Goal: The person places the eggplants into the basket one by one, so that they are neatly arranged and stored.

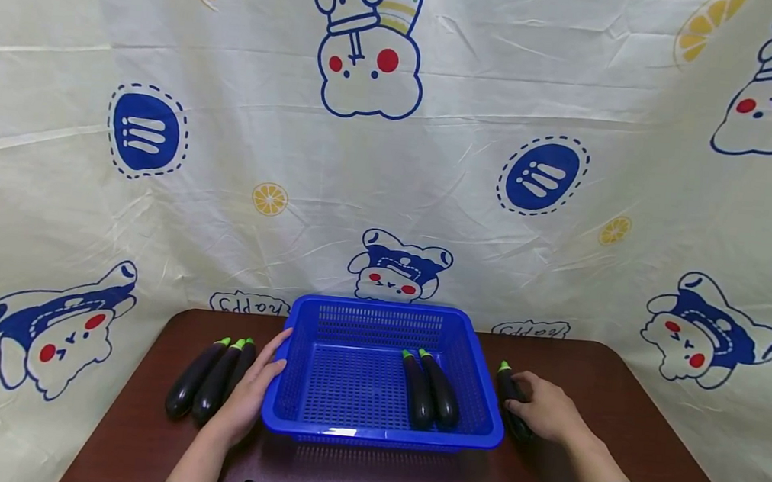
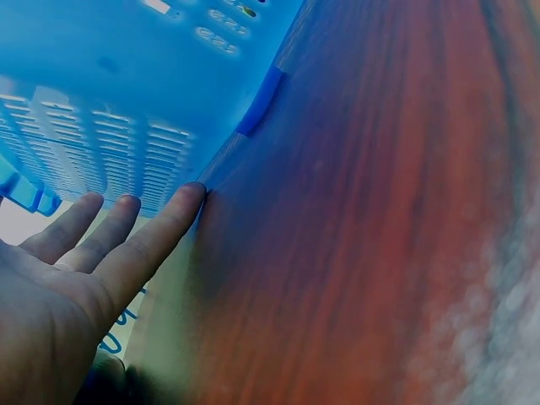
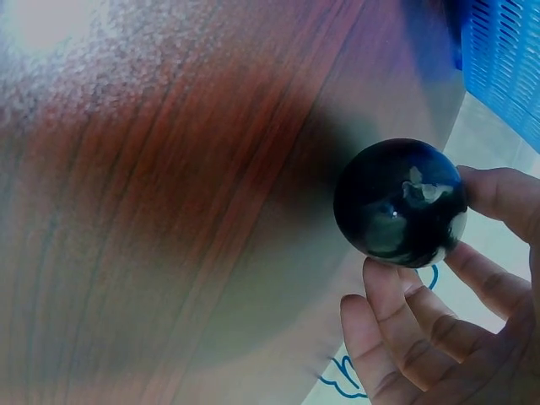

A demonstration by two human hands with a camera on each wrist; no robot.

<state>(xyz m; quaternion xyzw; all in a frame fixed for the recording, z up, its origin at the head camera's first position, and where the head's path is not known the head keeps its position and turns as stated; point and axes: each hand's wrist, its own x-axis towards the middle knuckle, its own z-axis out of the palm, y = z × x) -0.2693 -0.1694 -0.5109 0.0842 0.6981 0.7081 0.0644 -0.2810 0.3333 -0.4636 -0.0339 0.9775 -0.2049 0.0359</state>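
A blue plastic basket (image 1: 376, 433) stands in the middle of the table, with two eggplants (image 1: 440, 391) lying side by side in its right half. My left hand (image 1: 251, 398) touches the basket's left side, its fingers fairly straight; in the left wrist view the fingertips (image 2: 192, 194) meet the slotted wall. Just right of the basket, my right hand (image 1: 546, 410) holds another eggplant (image 1: 507, 382) between thumb and fingers. The right wrist view shows that eggplant's round dark end (image 3: 396, 202). Whether it touches the table cannot be told.
Three eggplants (image 1: 191, 381) lie side by side on the brown table (image 1: 365, 480), left of the basket and partly behind my left forearm. Behind the table hangs a pale printed cloth (image 1: 433, 176).
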